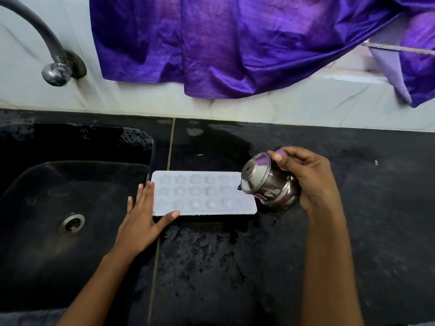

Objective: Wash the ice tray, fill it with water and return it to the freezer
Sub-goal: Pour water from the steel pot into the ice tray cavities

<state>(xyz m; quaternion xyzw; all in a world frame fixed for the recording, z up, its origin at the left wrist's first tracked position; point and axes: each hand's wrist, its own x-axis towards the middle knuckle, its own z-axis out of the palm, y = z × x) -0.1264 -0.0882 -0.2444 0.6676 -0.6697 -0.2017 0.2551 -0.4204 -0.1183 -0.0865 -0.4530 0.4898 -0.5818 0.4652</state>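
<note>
White ice tray (203,193) lies flat on the black counter (306,267), long side parallel to the wall, its left end just at the edge of the black sink (47,208). Moulded cavities face up; whether they hold water cannot be told. Left hand (141,217): grip released, palm down, fingers spread against the tray's left end, thumb along its front edge. Right hand (306,180): grip clenched around a small steel pot (266,184), tipped over on its side above the tray's right end, mouth toward the tray. Counter surface wet and blotchy around the tray. Tap (55,71) on the wall above the sink. Purple cloth (223,43) hangs over the white wall behind.
</note>
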